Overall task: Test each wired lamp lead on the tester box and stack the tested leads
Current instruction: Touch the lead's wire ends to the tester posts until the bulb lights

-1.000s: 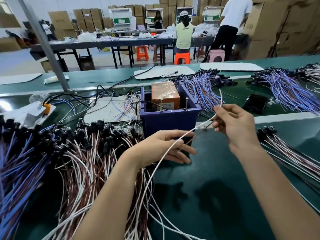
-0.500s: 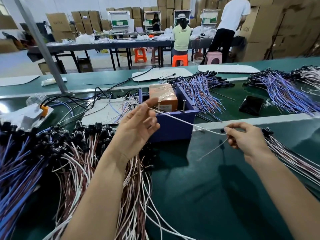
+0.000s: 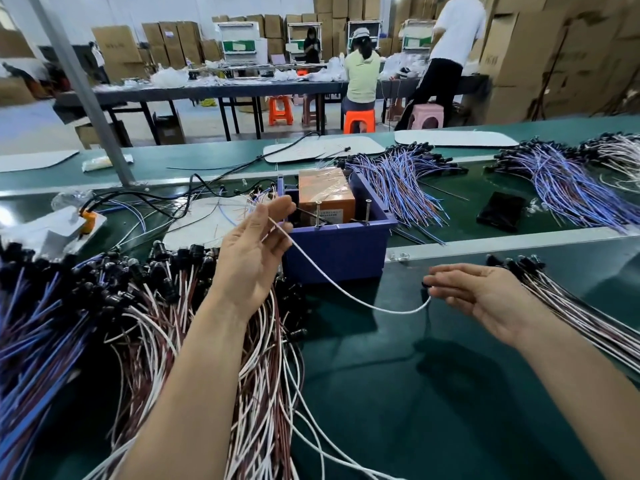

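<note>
L hand (image 3: 256,251), raised just beside blue tester box (image 3: 339,252), pinches one end of white lead (image 3: 346,293) betw thumb & forefinger. R hand (image 3: 485,299) pinches its black lamp socket (image 3: 426,284) at fingertips, near tested stack (image 3: 571,306). Lead sags betw hands over green bench (image 3: 381,393).

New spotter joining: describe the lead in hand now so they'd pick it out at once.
Find the blue box. Just in front, one white lead sags between the left hand and right hand. Unlike the piled leads on either side, it hangs alone in the air, black socket at the right fingers.
</note>
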Demonstrator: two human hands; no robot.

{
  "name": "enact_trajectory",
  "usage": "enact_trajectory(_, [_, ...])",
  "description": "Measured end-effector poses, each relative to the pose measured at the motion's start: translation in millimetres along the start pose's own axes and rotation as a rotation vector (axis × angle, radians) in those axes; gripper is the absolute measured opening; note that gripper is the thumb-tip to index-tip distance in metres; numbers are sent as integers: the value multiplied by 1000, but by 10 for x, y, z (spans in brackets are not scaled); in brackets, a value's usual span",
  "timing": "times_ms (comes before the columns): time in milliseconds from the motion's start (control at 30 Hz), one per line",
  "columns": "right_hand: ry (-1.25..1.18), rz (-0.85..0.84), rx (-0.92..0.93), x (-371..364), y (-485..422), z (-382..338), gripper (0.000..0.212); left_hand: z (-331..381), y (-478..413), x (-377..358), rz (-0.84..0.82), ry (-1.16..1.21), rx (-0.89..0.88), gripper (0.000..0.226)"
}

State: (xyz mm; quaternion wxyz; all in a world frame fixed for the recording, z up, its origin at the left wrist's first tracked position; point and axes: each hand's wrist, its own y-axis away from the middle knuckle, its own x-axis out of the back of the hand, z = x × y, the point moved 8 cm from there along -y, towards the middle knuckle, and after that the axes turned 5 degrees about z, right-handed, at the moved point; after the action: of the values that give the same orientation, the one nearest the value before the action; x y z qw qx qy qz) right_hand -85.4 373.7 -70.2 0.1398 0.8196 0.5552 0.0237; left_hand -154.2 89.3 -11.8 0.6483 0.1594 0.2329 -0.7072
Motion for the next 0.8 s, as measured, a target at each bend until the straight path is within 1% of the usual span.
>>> enact_trajectory(33, [73,29,50,1,26,-39,6,-20,5,-36,-26,0,17,28])
enact_trajectory(100, [265,108,197,15,70,-161,21,-79,14,-76,-48,-56,53,22])
enact_trajectory(133, [381,139,271,8,85,-229,26,-115,24,-89,-55,-120,69,23])
enact_trajectory(200, [560,132,360,-93,129,-327,25,-204,42,-115,-84,-271,96,24])
enact_trajectory(233, [586,101,368,-172,147,-353,21,-250,55,-127,-100,-345,111,23])
enact_trajectory(267, [573,63,365,-261,151,-364,17,-296,70,-139,-113,-417,126,21])
enact_trajectory(400, [434,-38,317,-563,126,-394,36,-420,104,-171,-147,-655,158,30])
enact_trajectory(467, [372,-72,310,-702,100,-419,31,-455,110,-175,-156,-709,162,30])
enact_trajectory(533, [346,-114,297,-847,82,-427,16,-482,101,-176,-158,-731,158,23])
enact_trajectory(567, [359,-142,289,-917,81,-425,16,-489,92,-177,-157,-732,151,20])
enact_trajectory(633, [426,-215,263,-1043,93,-413,31,-492,65,-176,-149,-723,125,17])
enact_trajectory(700, [497,-287,234,-1134,131,-405,54,-475,28,-173,-131,-725,81,19])
enact_trajectory(733, [515,-312,225,-1160,144,-408,62,-467,9,-169,-118,-727,61,22])
enact_trajectory(800, [516,-320,224,-1191,147,-450,71,-462,-28,-160,-88,-712,36,26])
